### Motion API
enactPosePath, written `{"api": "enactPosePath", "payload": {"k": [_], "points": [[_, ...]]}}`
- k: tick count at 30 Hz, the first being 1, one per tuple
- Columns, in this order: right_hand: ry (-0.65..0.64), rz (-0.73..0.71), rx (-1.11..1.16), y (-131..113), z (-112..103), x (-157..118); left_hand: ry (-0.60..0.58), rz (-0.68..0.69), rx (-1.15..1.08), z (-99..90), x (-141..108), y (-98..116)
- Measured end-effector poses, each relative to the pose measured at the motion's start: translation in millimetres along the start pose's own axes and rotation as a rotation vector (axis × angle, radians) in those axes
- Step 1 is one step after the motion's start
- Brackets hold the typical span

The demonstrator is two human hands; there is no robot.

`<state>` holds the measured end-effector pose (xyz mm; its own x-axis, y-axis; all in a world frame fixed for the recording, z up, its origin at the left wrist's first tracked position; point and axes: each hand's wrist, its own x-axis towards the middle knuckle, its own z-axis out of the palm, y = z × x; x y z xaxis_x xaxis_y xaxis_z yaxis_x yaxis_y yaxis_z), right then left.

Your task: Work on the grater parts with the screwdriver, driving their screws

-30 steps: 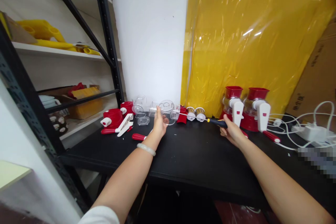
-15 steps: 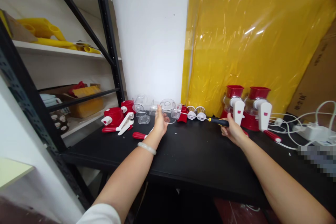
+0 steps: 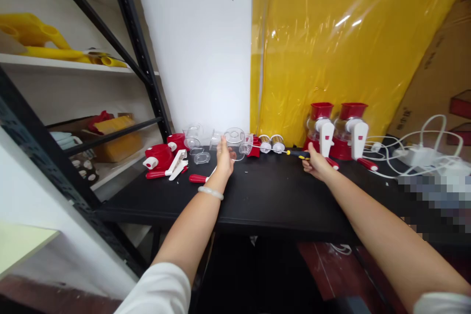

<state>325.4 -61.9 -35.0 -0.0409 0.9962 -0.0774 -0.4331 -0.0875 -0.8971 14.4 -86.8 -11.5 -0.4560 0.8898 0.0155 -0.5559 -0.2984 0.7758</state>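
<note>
Gripping a screwdriver [image 3: 295, 153], the right hand [image 3: 317, 163] points it at the clear plastic housing [image 3: 234, 136] that the left hand [image 3: 225, 159] clasps over the black tabletop [image 3: 272, 191], where a loose hold could let the screwdriver skid.

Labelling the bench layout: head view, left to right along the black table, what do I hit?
Front red base → flat clear piece → left hand → first drum → second drum → screwdriver handle → right hand → right grinder → white box. Overlapping items left out.
</note>
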Motion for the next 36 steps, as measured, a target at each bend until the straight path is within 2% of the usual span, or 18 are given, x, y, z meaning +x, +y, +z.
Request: {"api": "enactPosePath", "payload": {"k": [5,8,14,18,25,31,36], "points": [[0.057,-0.067,0.106,-7.7,19.2,11.2,0.016,-0.001,-0.024,0.1,1.4,0.2],[0.088,-0.072,0.179,-4.0,25.2,11.8,0.012,0.003,-0.009,0.9,0.4,-1.4],[0.201,-0.124,0.254,18.9,21.5,13.7,0.025,0.028,0.058,2.2,0.3,-3.8],[0.2,-0.161,0.327,15.7,18.2,14.9,0.006,0.014,0.051,1.9,1.1,-4.0],[0.146,-0.097,0.485,9.8,20.6,10.6,-0.041,-0.017,0.028,3.3,-3.8,-5.8],[0.221,-0.086,0.507,19.3,21.9,18.3,-0.037,-0.017,0.041,2.0,-3.2,-6.0],[0.222,-0.105,0.498,17.8,19.5,20.1,-0.008,-0.012,0.025,0.1,0.8,-6.2]]}}
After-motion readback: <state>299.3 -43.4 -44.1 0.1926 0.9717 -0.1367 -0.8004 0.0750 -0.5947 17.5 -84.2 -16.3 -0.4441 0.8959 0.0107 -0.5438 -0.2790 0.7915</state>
